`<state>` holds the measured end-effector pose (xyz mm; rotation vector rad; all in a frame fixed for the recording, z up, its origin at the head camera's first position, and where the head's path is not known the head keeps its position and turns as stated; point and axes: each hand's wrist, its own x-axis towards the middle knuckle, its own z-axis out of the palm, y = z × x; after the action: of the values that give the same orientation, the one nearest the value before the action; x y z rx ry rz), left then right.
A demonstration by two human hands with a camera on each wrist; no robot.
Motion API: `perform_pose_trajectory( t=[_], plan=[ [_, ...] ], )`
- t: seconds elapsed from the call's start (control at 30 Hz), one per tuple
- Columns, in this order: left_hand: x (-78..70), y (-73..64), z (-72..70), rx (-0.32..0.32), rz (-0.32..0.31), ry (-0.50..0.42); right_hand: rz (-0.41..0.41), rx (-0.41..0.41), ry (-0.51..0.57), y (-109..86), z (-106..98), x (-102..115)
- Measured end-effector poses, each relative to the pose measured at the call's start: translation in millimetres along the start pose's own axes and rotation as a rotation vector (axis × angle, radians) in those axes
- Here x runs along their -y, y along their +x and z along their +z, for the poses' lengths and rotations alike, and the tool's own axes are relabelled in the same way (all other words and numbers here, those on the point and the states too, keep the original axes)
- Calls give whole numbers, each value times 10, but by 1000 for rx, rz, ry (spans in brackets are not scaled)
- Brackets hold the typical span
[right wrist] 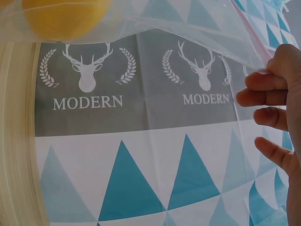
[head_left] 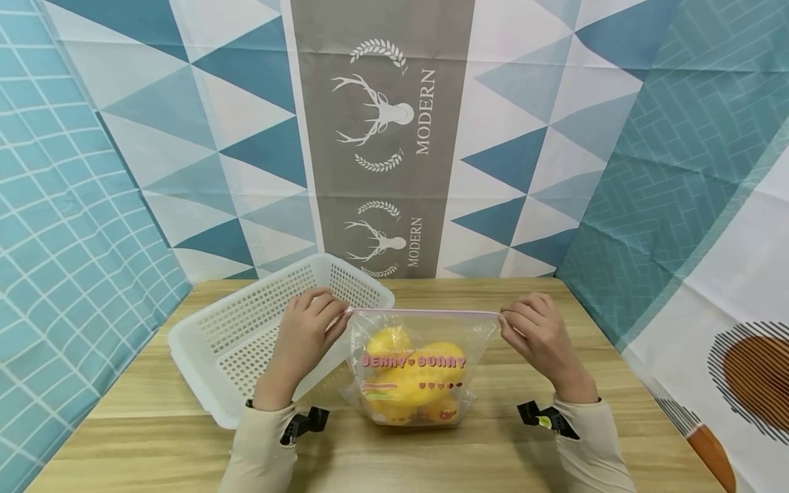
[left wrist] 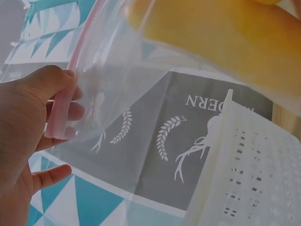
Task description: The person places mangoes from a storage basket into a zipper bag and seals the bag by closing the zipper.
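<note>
A clear zip bag point(head_left: 425, 329) printed "BERRY BUNNY" stands on the wooden table with several yellow fruits point(head_left: 419, 383) inside, lemon-like in color. Its pink zip edge is stretched straight between both hands. My left hand point(head_left: 310, 335) pinches the left top corner; in the left wrist view the thumb point(left wrist: 51, 80) presses the pink strip point(left wrist: 63, 103) against the fingers behind it. At the opposite corner my right hand point(head_left: 539, 335) pinches the strip's end between thumb and index finger, the other fingers loosely bent in the right wrist view. The fruits' exact kind is blurred by the plastic.
A white perforated plastic basket point(head_left: 206, 366) sits at the left of the table, behind and beside my left hand. Patterned cloth point(head_left: 382, 137) with deer heads and triangles hangs at the back. The wooden table point(head_left: 641, 438) extends right and toward the front.
</note>
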<state>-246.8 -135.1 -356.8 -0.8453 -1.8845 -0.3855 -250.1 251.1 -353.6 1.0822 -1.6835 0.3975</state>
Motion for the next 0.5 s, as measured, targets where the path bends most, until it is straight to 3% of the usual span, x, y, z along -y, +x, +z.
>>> perform_pose_trajectory(
  t=[0.5],
  plan=[
    [104, -29, -134, 28, -17, 33, 8, 0, -6, -13, 1, -20]
  ],
)
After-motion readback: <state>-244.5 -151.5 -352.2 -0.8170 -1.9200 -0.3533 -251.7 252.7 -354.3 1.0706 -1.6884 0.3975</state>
